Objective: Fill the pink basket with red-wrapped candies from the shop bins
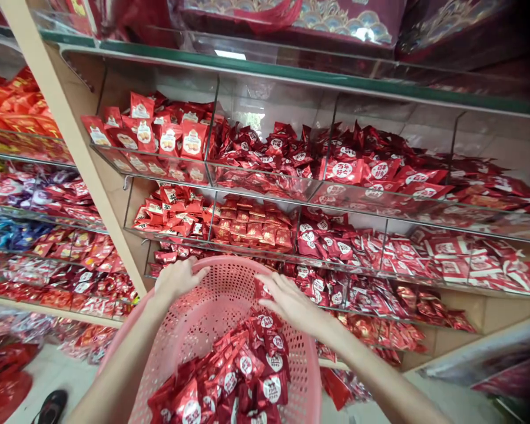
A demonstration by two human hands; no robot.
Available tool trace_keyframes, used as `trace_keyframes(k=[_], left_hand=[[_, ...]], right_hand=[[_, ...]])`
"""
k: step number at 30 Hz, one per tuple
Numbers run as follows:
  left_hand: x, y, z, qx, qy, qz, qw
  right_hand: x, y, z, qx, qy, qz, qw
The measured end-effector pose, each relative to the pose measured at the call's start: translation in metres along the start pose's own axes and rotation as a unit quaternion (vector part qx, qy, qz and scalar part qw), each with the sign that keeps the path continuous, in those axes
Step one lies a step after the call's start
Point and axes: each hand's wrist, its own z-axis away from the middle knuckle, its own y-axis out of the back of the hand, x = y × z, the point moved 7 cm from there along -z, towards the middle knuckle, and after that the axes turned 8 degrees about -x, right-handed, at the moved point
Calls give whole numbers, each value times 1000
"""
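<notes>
A large pink perforated plastic basket [308, 359] is in front of me, with a heap of small red and dark red snack packets [246, 365] with white round labels in its lower part. My left hand [176, 281] is at the basket's far left rim, thumb toward the inside and the other fingers mostly hidden over the edge. Over the right side of the basket, my right hand [289, 300] has its fingers around a single red packet [261, 288], which shows between thumb and fingers.
Glass-fronted shelves rise behind the basket, divided into bins of red packets [192, 138], gold-patterned packets [254, 224] and pale-labelled packets [457, 259]. A wooden upright [77, 135] separates another shelf unit at left. Red plastic bags [4, 377] and a dark shoe [53, 406] are on the floor.
</notes>
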Motion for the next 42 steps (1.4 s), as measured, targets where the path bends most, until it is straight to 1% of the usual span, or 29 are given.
trace_keyframes(k=[2, 3, 5, 7, 10, 15, 17, 21, 25, 27, 30, 34, 37, 39, 42], left_hand=[[0, 0, 2, -2, 2, -4, 1000], [1, -1, 3, -2, 2, -6, 1000], [1, -2, 3, -1, 3, -10, 1000], [1, -3, 4, 0, 4, -13, 1000], [3, -2, 5, 1, 4, -16, 1000], [5, 0, 8, -1, 5, -26, 1000], [4, 0, 9, -1, 8, -32, 999], [1, -1, 10, 1, 13, -31, 999], [2, -1, 11, -1, 12, -19, 1000], [3, 0, 11, 3, 8, -16, 1000], [5, 2, 12, 7, 5, -13, 1000], [4, 2, 12, 7, 5, -13, 1000], [4, 2, 12, 2, 5, -10, 1000], [3, 1, 12, 3, 3, -6, 1000], [3, 1, 11, 9, 0, -7, 1000]], right_hand=[[11, -29, 12, -23, -10, 4, 1000], [14, -38, 18, -30, -12, 7, 999], [17, -48, 28, -35, -19, 14, 999], [16, -51, 34, -37, -26, 20, 999], [9, -52, 36, -34, -33, 14, 999], [-9, -62, 33, -50, -10, -31, 998], [-13, -66, 33, -57, -5, -43, 997], [-7, -64, 36, -43, -10, -46, 998], [5, -55, 37, -9, -33, -10, 999], [5, -55, 37, -7, -36, 7, 999], [-1, -62, 38, -31, -23, 25, 999], [-9, -80, 41, -78, 9, 52, 996], [-11, -91, 43, -103, 20, 50, 993], [-11, -95, 43, -112, 21, 43, 992], [-11, -94, 44, -115, 18, 22, 993]])
